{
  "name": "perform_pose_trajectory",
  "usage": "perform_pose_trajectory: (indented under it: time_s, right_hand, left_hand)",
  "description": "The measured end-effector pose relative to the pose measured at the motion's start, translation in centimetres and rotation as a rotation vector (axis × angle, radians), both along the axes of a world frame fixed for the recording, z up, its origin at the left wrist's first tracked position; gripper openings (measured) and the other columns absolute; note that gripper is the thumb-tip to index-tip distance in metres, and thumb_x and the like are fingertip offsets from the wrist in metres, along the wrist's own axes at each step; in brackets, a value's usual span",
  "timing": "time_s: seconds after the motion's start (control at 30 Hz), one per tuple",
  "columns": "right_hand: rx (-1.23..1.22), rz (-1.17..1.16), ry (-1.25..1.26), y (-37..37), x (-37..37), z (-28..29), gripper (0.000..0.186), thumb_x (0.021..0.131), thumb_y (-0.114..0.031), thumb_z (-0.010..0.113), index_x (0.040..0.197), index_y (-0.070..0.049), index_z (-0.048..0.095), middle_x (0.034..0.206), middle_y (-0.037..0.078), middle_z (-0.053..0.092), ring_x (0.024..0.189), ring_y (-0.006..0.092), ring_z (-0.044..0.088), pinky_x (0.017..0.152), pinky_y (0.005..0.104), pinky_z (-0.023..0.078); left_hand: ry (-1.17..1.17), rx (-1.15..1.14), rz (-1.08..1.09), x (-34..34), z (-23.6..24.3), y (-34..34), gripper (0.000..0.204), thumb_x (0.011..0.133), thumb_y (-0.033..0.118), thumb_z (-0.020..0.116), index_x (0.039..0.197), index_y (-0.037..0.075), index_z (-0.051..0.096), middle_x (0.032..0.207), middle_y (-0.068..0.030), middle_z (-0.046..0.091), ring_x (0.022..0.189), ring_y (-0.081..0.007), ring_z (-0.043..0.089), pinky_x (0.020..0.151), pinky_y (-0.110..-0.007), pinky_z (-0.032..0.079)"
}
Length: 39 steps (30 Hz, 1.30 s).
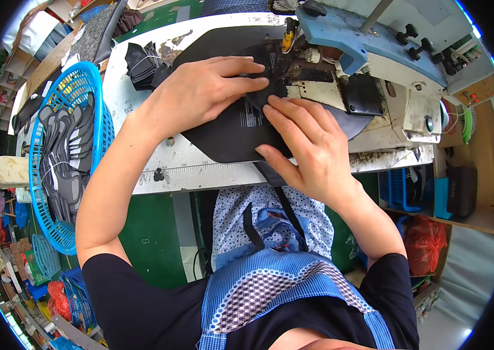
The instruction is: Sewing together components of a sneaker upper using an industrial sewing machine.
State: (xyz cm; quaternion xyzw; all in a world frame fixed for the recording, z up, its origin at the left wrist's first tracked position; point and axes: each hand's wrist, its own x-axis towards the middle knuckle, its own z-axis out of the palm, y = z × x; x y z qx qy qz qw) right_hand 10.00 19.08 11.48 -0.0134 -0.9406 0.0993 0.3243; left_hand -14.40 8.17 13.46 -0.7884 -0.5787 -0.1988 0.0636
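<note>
– Scuffed white bench (194, 178); where's your black sheet (215, 139)?
– On it, under both hands, beside the sewing machine (387, 58). Your left hand (206, 87) and right hand (312, 143) rest fingers extended, neither clenched.
– Risk?
– Your fingertips are near the machine, so a slip could catch them; uneven pressure could skew the sheet.

White worktable (200, 177) | black sheet (217, 140) | tied black bundle (142, 69) | sewing machine (387, 55)
</note>
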Motion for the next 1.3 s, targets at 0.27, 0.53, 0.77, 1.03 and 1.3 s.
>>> perform_pose_trajectory:
  time_s: [0.27,0.53,0.77,1.03,1.3]
  right_hand:
    - [0.000,-0.047,-0.027,-0.5,-0.8,0.1,0.053,0.086,-0.032,0.083,0.124,0.002,0.070,0.136,0.018,0.068,0.124,0.0350,0.064,0.103,0.0463,0.053]
    - [-0.026,-0.064,-0.016,-0.2,-0.5,-0.3,0.051,0.089,-0.033,0.082,0.126,0.000,0.070,0.138,0.018,0.068,0.127,0.0360,0.063,0.106,0.0483,0.052]
    - [0.006,0.014,0.202,0.3,-0.8,-1.1,0.037,0.076,-0.013,0.086,0.110,-0.004,0.076,0.105,0.006,0.077,0.089,0.0245,0.071,0.081,0.0374,0.056]
    - [-0.185,0.079,-0.024,-1.3,5.4,-9.0,0.028,0.073,-0.004,0.087,0.098,-0.004,0.076,0.085,0.007,0.071,0.073,0.0267,0.067,0.065,0.0355,0.056]
    - [-0.481,-0.076,-0.243,-1.5,4.7,-12.7,0.031,0.079,-0.015,0.088,0.104,-0.005,0.074,0.112,0.011,0.072,0.109,0.0350,0.067,0.092,0.0454,0.057]
  left_hand:
    - [0.184,0.076,0.054,-0.5,0.1,0.1,0.045,0.094,0.008,0.067,0.138,0.017,0.072,0.145,-0.0077,0.069,0.130,-0.0304,0.068,0.104,-0.041,0.060]
    - [0.391,0.181,0.154,1.9,0.2,-0.1,0.045,0.090,0.012,0.066,0.134,0.011,0.073,0.133,-0.0058,0.076,0.120,-0.0224,0.075,0.091,-0.034,0.064]
    - [0.411,0.129,0.271,0.4,-0.5,0.6,0.050,0.088,0.007,0.066,0.137,0.018,0.072,0.136,-0.0048,0.075,0.116,-0.0231,0.075,0.087,-0.037,0.065]
    - [-0.084,0.381,0.575,-10.5,-8.2,-4.1,0.034,0.100,0.009,0.066,0.132,0.016,0.075,0.114,-0.0127,0.080,0.101,-0.0355,0.077,0.083,-0.038,0.062]
    - [-0.372,0.216,0.572,2.6,-16.9,-8.4,0.040,0.086,0.011,0.080,0.125,0.009,0.072,0.125,-0.0133,0.073,0.121,-0.0395,0.066,0.107,-0.049,0.052]
